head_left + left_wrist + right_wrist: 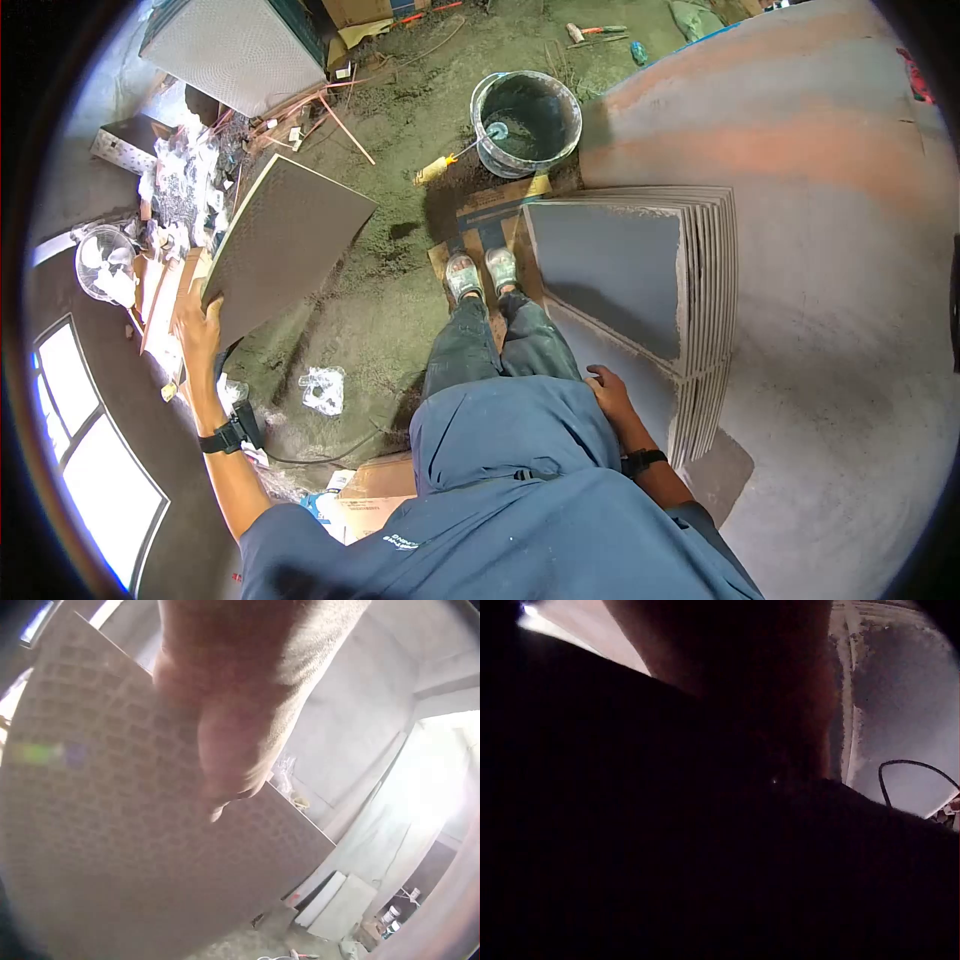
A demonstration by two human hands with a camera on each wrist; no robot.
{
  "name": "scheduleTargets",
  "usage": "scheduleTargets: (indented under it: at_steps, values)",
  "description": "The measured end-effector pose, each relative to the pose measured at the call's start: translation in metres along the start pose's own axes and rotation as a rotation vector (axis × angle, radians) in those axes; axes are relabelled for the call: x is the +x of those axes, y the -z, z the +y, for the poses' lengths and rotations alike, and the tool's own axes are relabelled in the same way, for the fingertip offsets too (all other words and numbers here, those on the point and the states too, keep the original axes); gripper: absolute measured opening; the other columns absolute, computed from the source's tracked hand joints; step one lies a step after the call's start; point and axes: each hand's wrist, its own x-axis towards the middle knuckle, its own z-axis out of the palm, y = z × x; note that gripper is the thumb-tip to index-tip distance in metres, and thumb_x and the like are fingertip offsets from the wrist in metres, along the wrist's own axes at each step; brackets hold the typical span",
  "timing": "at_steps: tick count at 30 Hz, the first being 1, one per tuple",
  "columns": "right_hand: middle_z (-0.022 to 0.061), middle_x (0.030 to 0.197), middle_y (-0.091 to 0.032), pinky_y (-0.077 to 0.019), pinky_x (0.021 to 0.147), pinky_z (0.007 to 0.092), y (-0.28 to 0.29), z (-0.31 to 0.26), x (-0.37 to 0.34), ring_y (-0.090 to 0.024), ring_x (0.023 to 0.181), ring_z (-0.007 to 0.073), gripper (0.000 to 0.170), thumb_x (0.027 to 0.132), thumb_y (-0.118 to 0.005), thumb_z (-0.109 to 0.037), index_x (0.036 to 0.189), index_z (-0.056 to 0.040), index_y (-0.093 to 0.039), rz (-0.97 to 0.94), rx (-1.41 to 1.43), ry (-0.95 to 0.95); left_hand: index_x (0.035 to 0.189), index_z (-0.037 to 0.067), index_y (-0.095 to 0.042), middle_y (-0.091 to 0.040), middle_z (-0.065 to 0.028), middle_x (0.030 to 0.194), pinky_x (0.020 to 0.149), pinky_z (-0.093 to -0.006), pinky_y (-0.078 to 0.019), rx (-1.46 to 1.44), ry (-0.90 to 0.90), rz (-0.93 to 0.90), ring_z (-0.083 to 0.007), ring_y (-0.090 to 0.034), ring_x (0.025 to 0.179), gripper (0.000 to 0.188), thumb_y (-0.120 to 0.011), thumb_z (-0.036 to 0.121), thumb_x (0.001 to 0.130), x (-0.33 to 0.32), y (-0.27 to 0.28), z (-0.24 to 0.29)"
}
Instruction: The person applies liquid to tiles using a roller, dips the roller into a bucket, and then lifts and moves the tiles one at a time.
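Observation:
A large dark grey tile [290, 240] stands tilted at my left, and my left hand [197, 330] grips its near edge, thumb over the face. In the left wrist view the back of the tile [112, 825] shows a patterned grid, with the hand [236, 742] over its upper edge. My right hand [612, 395] hangs beside my hip with loosely bent fingers and nothing seen in it. Close to it, a stack of grey tiles [610, 280] leans against the wall on my right. Darkness hides most of the right wrist view.
Ahead of my feet stands a bucket [488, 158], a yellow-handled tool [436, 170] leaning at its rim. Cardboard [500, 203] lies under my shoes. A large box-like block [235, 55], thin sticks [347, 130] and a fan [105, 262] are to the left. Crumpled plastic [322, 390] lies on the floor.

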Motion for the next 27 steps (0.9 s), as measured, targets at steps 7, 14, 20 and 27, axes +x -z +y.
scheduleTargets:
  at_steps: [7, 14, 20, 27]
  values:
    - [0.0231, 0.107, -0.068, -0.0512, 0.087, 0.0396, -0.002, -0.024, 0.011, -0.067, 0.099, 0.0341, 0.043, 0.087, -0.061, -0.028, 0.121, -0.0009, -0.060, 0.014, -0.009, 0.003, 0.100, -0.003, -0.064, -0.069, -0.0207, 0.086, 0.074, -0.0391, -0.0492, -0.064, 0.067, -0.194, -0.0324, -0.067, 0.083, 0.024, -0.064, 0.002, 0.077, 0.002, 0.017, 0.022]
    - [0.0227, 0.112, -0.067, -0.0484, 0.092, 0.0409, -0.007, 0.010, -0.005, -0.064, 0.105, 0.0359, 0.043, 0.088, -0.060, -0.028, 0.122, -0.0012, -0.060, 0.037, 0.113, -0.055, 0.086, -0.003, -0.064, -0.055, -0.0196, 0.063, 0.057, -0.0381, -0.0442, -0.047, -0.172, -0.258, -0.0278, -0.056, 0.056, 0.021, -0.051, -0.001, 0.070, -0.020, 0.008, 0.050]
    - [0.0234, 0.111, -0.066, -0.0484, 0.091, 0.0413, -0.004, 0.024, -0.032, -0.063, 0.104, 0.0375, 0.046, 0.089, -0.058, -0.029, 0.126, -0.0017, -0.057, 0.061, 0.216, -0.094, 0.088, -0.001, -0.064, -0.055, -0.0222, 0.064, 0.055, -0.0387, -0.0431, 0.081, -0.310, -0.348, -0.0329, -0.058, 0.055, 0.019, -0.055, -0.003, 0.071, -0.032, 0.035, 0.154]
    - [0.0191, 0.114, -0.066, -0.0513, 0.085, 0.0342, -0.004, -0.029, -0.078, -0.066, 0.098, 0.0246, 0.048, 0.093, -0.057, -0.032, 0.129, 0.0000, -0.053, -0.041, 0.761, 0.190, 0.098, 0.005, -0.070, -0.066, -0.0160, 0.077, 0.063, -0.0355, -0.0503, 0.243, -0.637, -0.484, -0.0307, -0.066, 0.069, 0.024, -0.068, -0.002, 0.075, -0.064, 0.074, 0.276]
